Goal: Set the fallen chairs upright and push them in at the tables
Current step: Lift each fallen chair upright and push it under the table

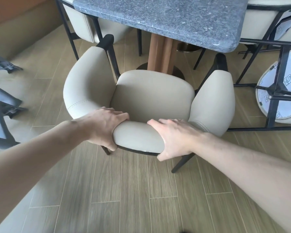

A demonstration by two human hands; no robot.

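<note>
A cream upholstered armchair (151,96) with black legs stands upright in front of me, facing the grey stone table (166,17). Its seat is still outside the table's edge. My left hand (106,126) grips the left part of the curved backrest top, fingers over the inside, thumb below. My right hand (175,138) grips the right part of the same backrest. A second cream chair (276,91) lies tipped on the floor at the right, its underside and black legs facing me.
Another upright chair (91,24) is tucked at the table's far left. Black chair legs (1,101) of a further chair show at the left edge. The table stands on a wooden pedestal (161,52). Wood-plank floor lies open behind the chair.
</note>
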